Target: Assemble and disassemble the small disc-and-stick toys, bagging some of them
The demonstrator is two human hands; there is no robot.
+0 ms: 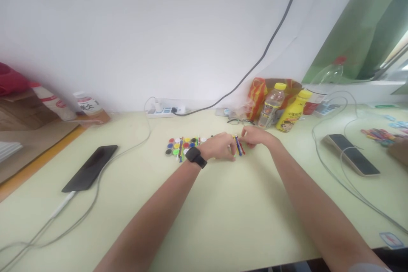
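My left hand (220,146), with a black watch (196,157) on the wrist, reaches over a row of small coloured pieces. Its fingers are curled, and whatever they pinch is hidden. My right hand (255,137) is just to the right, fingers bent down towards thin blue, red and yellow sticks (238,145) lying between the two hands. I cannot make out what its fingertips hold. Left of the watch lie several small round discs (176,152) in red, yellow, blue, black, white and green. More thin sticks (181,148) stand in lines between the discs. My left hand covers part of this row.
A black phone (91,168) with a cable lies left. Behind are a power strip (165,110), glasses (240,121), a clear bottle (271,106) and a yellow bottle (293,111). At right are a dark-topped device (352,154), loose cables and coloured pieces (378,136).
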